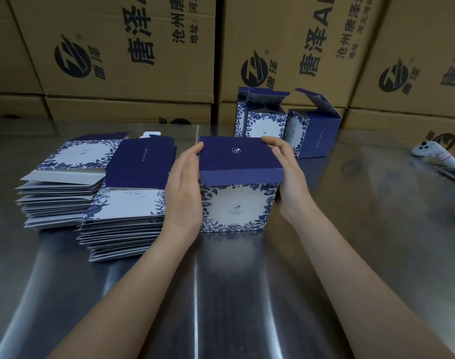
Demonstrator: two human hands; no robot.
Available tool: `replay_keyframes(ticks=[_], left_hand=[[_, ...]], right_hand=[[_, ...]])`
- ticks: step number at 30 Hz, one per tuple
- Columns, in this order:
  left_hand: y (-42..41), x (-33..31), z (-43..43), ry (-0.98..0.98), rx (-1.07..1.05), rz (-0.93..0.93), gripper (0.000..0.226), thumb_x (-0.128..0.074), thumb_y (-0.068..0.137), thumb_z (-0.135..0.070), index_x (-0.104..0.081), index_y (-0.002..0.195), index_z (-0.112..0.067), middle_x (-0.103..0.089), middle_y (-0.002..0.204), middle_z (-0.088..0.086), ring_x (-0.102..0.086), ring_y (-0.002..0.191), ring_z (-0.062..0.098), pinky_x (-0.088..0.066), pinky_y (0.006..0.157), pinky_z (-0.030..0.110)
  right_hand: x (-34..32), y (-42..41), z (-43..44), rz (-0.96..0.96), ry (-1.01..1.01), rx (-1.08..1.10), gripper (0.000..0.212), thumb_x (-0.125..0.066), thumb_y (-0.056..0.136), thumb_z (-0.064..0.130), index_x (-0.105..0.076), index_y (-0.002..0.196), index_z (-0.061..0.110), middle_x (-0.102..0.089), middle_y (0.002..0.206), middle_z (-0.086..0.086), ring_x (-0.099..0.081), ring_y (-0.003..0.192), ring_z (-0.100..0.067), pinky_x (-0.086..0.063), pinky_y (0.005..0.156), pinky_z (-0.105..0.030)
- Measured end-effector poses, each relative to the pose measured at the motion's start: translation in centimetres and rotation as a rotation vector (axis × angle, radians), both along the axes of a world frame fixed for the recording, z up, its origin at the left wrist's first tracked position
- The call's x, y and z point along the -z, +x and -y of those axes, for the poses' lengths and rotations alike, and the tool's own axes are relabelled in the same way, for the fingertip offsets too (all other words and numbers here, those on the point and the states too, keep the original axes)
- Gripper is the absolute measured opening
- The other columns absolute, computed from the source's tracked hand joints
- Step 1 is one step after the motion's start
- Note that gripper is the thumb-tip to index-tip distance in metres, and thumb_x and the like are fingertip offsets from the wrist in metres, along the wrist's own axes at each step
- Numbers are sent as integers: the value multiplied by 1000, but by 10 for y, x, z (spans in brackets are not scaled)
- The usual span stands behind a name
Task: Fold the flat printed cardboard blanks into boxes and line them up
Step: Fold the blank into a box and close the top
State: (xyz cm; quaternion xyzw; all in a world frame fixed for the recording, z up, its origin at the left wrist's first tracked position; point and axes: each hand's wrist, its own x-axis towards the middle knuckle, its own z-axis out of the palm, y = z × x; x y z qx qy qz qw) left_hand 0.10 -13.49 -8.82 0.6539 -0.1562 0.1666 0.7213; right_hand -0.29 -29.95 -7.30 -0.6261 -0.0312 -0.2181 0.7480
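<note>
Cartons point(128, 47): big brown shipping cartons with black print are standing stacked in a wall behind the box in hand, along the far edge of the counter.
Counter point(234, 294): shiny steel, carrying everything; the box in hand is sitting on it near the middle.
Blanks point(97, 193): two stacks of flat blue-and-white floral blanks are lying left of the box in hand, the nearer stack just beside the left hand.
Finished boxes point(286, 123): folded boxes with lids standing open are lining up behind the box in hand, toward the right, in front of the cartons.
Box in hand point(238, 203): upright, floral front facing the camera, dark blue lid lying over its top with the front flap hanging outside the front wall.
Left hand point(185, 193): pressing flat against the box's left side, fingers reaching the lid's far corner.
Right hand point(286, 174): cupping the box's right side, fingers curling over the lid's far right corner.
White controller point(434, 152): lying well right of the box in hand.
</note>
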Motion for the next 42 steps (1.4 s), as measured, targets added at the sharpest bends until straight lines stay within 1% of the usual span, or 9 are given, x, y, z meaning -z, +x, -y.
replay_keyframes(ticks=[3,7,10,13,18,21,24,32,42], left_hand=[[1,3,1,29,10,7,48,-38,94,-45,-54,135,-25,-54,137,-9,-47,129,2,-35,112,27],[5,9,2,92,-8,7,40,-50,101,-29,-49,140,-24,-46,140,-13,-41,119,-16,-31,91,-5],[5,10,1,98,1,22,45,-51,101,-29,-44,145,-23,-42,145,-16,-38,128,-11,-28,98,-4],[4,9,1,92,29,53,40,-50,101,-28,-47,141,-29,-43,148,-14,-36,133,-10,-31,101,1],[2,9,1,142,54,75,29,-53,98,-36,-57,126,-39,-37,152,-12,-31,120,-29,-30,97,-1],[3,11,1,150,84,61,48,-60,88,-46,-54,134,-36,-31,155,-15,-30,115,-35,-34,103,9],[4,14,1,169,88,58,55,-67,90,-35,-47,142,-33,-29,149,-22,-32,110,-37,-37,91,0],[6,16,5,194,51,74,57,-63,95,-25,-40,147,-30,-26,157,-12,-26,108,-41,-32,85,-6],[9,17,6,285,51,123,59,-52,101,-24,-24,153,-26,-16,149,-21,-16,113,-42,-26,85,-7]], right_hand=[[4,1,1,-10,-17,-2,24,-36,106,26,-59,110,29,-66,105,15,-62,100,-6,-46,98,-33],[8,4,2,-18,-31,-15,26,-38,105,34,-63,113,32,-70,104,20,-64,106,-4,-48,99,-30],[10,5,5,14,-50,8,24,-45,101,38,-64,115,39,-64,125,15,-56,122,-7,-40,109,-40],[10,4,7,58,-45,2,28,-49,92,40,-71,109,34,-66,124,10,-59,119,-11,-42,109,-44],[10,1,11,38,-105,-30,30,-56,84,46,-76,99,29,-64,124,19,-57,120,-6,-43,107,-39],[11,-1,15,42,-199,-69,29,-61,84,39,-71,109,29,-51,140,12,-49,130,-6,-41,111,-38],[12,-2,17,26,-243,-103,35,-69,79,34,-67,114,28,-43,148,10,-49,130,-4,-47,105,-34],[12,-2,23,27,-192,-173,37,-78,75,26,-70,111,26,-41,151,5,-49,133,-12,-51,100,-35],[5,-8,20,34,-267,-124,36,-76,67,26,-72,103,26,-43,150,-8,-40,138,-7,-46,107,-39]])
